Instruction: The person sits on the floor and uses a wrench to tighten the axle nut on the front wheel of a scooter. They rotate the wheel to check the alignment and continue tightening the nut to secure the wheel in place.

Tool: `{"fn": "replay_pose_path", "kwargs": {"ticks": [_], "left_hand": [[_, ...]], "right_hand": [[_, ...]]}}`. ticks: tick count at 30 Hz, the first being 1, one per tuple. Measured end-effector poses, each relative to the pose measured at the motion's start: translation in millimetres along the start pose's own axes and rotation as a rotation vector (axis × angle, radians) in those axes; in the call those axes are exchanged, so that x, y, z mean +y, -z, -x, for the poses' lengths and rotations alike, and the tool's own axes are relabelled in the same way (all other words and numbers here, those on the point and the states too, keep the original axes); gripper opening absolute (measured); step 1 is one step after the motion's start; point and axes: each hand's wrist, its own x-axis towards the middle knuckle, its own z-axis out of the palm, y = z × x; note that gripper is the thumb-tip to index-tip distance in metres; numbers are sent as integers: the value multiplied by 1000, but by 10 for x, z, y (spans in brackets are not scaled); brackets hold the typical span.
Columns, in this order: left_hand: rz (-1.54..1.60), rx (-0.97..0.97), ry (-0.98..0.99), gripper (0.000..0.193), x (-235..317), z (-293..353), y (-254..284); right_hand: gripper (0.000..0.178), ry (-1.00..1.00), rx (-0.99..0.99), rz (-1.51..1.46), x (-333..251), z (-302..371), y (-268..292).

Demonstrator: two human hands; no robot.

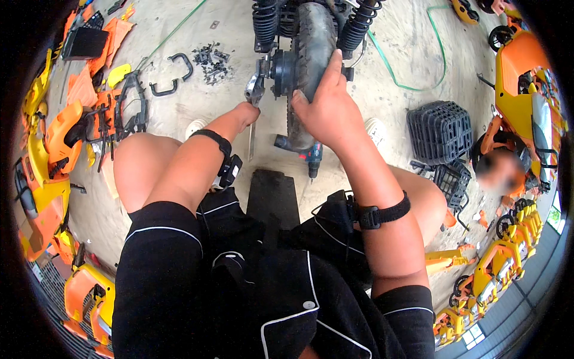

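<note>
A black rear tyre (314, 42) of a small vehicle stands upright between two black coil shock absorbers (264, 21). My right hand (326, 102) is wrapped over the tyre's tread, gripping it. My left hand (245, 113) reaches down beside the wheel hub (281, 72), closed on a thin metal tool (252, 140) whose shaft hangs below the fist. A cordless drill (311, 157) lies on the ground under the wheel, between my bare knees. I sit low on a black seat (274, 194).
Orange and yellow plastic body panels (57, 134) lie heaped at the left. A pile of bolts (212, 63) and black brackets (179, 66) are on the concrete. Black plastic crates (439, 131) stand at the right, with a green hose (418, 84) and small orange vehicles (526, 90).
</note>
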Motion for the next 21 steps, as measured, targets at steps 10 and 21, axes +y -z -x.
{"fn": "replay_pose_path", "kwargs": {"ticks": [10,21], "left_hand": [[315,8,-115,28,-208,658,330],[758,-289,-92,12,343,1670,1070]], "right_hand": [[106,9,-3,16,-54,-1,-56],[106,68,-15,62,41,-53,-62]]}}
